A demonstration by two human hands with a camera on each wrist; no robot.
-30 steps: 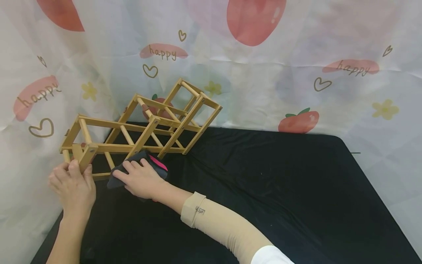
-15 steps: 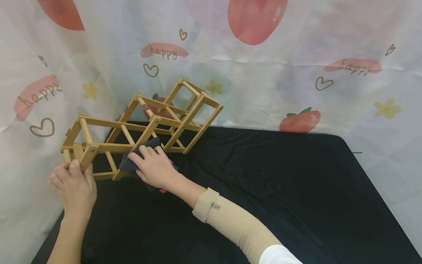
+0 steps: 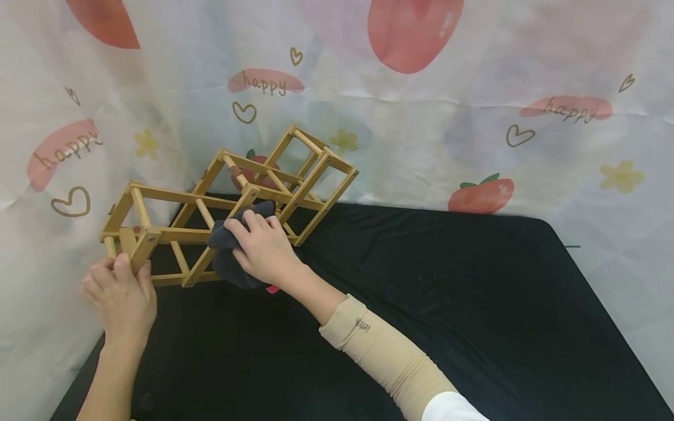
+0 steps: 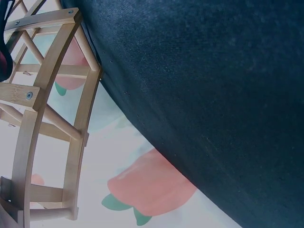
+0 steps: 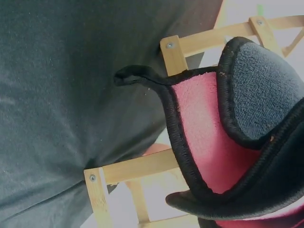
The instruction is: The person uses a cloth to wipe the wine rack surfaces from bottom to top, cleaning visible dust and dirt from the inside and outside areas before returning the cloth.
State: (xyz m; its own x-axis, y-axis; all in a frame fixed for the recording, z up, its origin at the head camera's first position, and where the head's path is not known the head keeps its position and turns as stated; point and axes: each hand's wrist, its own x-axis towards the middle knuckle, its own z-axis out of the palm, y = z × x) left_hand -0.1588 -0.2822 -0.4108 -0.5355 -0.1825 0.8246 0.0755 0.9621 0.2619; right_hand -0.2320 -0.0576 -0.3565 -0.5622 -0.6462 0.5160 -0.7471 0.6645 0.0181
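Observation:
A slatted wooden rack [image 3: 184,235], a zigzag frame of flat bars and round rods, stands along the back left of the table. My left hand [image 3: 120,301] grips the lower end of a bar at its near left corner. With bent fingers, my right hand [image 3: 267,248] holds a dark grey cloth [image 3: 231,268] against a slanted front bar near the rack's middle. The right wrist view shows the cloth's pink side [image 5: 204,128], black edging and a small hanging loop. In the left wrist view rack bars [image 4: 42,90] fill the left side; the hand itself is out of that view.
A black cover [image 3: 421,310] lies over the table, slightly wrinkled. Behind and to the left hangs a white curtain [image 3: 400,140] printed with strawberries, hearts and "happy". The rack's far end stands close to it.
My right hand has slid the cloth up and to the right along the rack's front, from the lower bars toward the middle. The left hand keeps its grip and the rack stays in place.

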